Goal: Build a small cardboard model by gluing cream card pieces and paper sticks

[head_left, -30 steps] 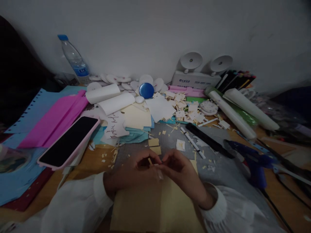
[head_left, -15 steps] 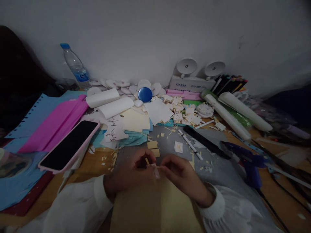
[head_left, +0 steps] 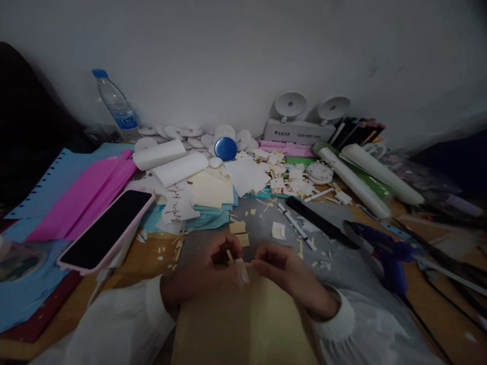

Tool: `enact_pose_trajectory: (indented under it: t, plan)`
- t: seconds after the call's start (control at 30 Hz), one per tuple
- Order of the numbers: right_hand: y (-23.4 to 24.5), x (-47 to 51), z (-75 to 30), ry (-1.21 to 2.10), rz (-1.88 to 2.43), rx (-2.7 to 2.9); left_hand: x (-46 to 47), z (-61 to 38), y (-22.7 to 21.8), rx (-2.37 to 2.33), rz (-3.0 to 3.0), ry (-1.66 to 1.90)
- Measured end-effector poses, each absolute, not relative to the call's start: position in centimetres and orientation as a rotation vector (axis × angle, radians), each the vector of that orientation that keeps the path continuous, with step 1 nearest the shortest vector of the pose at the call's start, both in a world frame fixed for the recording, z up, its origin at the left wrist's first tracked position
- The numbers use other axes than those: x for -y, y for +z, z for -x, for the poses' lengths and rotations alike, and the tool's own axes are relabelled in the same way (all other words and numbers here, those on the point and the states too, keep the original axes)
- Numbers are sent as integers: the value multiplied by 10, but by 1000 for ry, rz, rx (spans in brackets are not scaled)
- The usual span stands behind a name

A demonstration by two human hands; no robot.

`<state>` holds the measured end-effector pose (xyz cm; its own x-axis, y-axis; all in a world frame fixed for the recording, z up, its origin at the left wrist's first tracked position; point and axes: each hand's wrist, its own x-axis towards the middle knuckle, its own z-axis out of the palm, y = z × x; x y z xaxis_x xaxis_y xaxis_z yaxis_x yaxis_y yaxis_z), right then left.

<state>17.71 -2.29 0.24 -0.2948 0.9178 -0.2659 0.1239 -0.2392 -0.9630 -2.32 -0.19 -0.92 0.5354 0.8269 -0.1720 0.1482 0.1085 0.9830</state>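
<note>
My left hand [head_left: 207,271] and my right hand [head_left: 289,276] meet over a cream sheet of paper [head_left: 247,324] near the table's front edge. Both hands pinch a tiny strip of cream paper [head_left: 230,255], and a small clear scrap [head_left: 241,271] hangs between the fingertips. Both wrists wear white sleeves. Small cream squares [head_left: 239,228] lie on the grey mat [head_left: 342,274] just beyond the fingers.
A phone in a pink case [head_left: 108,228] lies at the left on pink and blue sheets. A blue glue gun [head_left: 384,251], a black ruler [head_left: 319,215] and white rolls [head_left: 357,187] lie at the right. Paper scraps, a blue badge [head_left: 225,148] and a water bottle [head_left: 116,106] line the wall.
The hands have stayed together, with the fingers shifting slightly on the small strip. The view has tilted a little, so everything sits slightly lower and to the left.
</note>
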Motion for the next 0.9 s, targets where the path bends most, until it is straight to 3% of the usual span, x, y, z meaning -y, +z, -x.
enact_pose_trajectory:
  t: [0.47,0.9]
  plan:
    - [1,23,-180,1558,1270,1327,2,20,-6,-873,-1308,639]
    - [-22,21,-177,1196,1216,1552,2,18,-16,-837,-1328,732]
